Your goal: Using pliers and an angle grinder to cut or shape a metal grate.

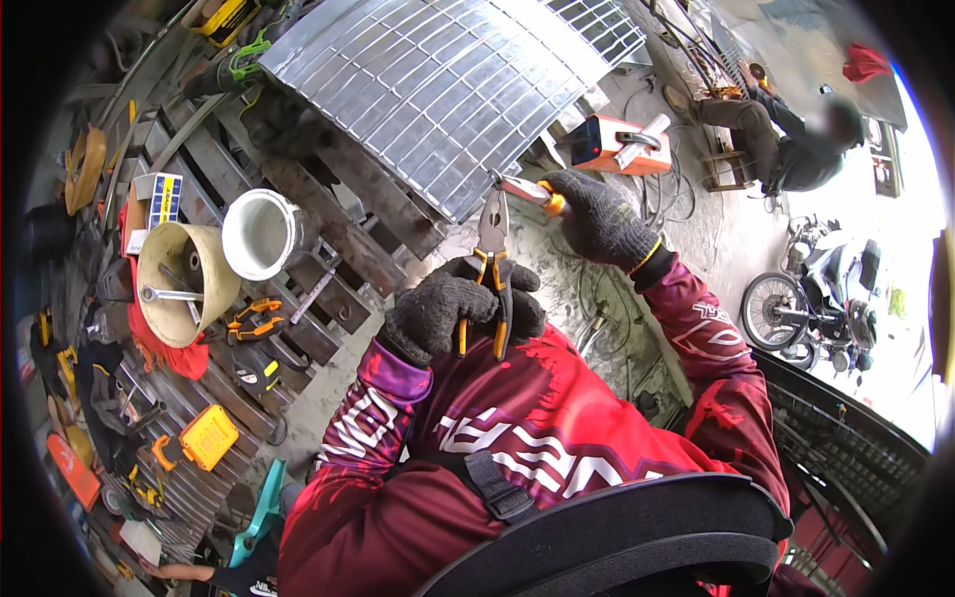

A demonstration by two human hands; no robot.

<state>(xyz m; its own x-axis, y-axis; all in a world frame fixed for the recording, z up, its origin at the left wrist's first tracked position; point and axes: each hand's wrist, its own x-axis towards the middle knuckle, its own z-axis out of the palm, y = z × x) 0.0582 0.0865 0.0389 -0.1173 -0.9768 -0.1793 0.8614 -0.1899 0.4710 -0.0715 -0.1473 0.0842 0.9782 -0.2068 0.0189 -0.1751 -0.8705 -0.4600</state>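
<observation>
In the head view, a person in dark knit gloves brings two tools to one spot on the edge of a wire-mesh panel (428, 95), just beside its near corner. The left hand (443, 313) is closed around the spread orange-and-black handles of the upright pliers (493, 227), nose pointing away from the body, an angle that likely lets the arm work straight ahead. The right hand (600, 221), also curled tight, grips the slanted pliers (524, 188) by an orange handle; they come in from the side, probably so that both noses can reach the same wire without the fists colliding. The tips are too small in the frame to tell whether either has bitten onto metal. Left of the panel, on the slatted bench (343, 310), a white bucket (261, 249) stands beside a cream tub (204, 323), a wrench (182, 296) laid across its mouth, seemingly for quick picking up. Spare pliers (255, 320) and a tape measure (256, 369) lie toward the bench edge nearest the wearer, apparently parked within reach. Beyond the panel's right edge, an orange-and-white machine (597, 144) sits near a seated co-worker (804, 159).
</observation>
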